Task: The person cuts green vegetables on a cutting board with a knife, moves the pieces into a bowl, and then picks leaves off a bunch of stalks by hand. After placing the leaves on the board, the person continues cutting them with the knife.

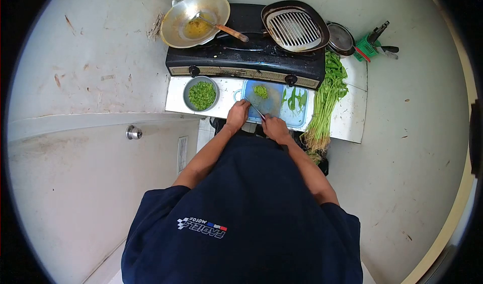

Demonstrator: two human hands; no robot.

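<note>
A knife (pixel 255 109) lies slantwise over the near edge of a blue cutting board (pixel 301 119). Its handle is in my right hand (pixel 275 128), whose fingers are wrapped round it. My left hand (pixel 238 114) is closed at the board's left front corner, its fingertips at the tip end of the blade. Beyond the blade sits a small heap of chopped greens (pixel 260 91). Several cut green leaves (pixel 296 100) are spread on the right part of the board. To the left of the board stands a grey bowl (pixel 187 103) of finely chopped greens (pixel 202 95).
A bunch of leafy greens with roots (pixel 324 105) lies right of the board. Behind is a black gas stove (pixel 241 58) with a wok (pixel 173 20), a ladle (pixel 231 31) and a grill pan (pixel 294 28). A green basket (pixel 365 48) holds utensils. Walls stand close on both sides.
</note>
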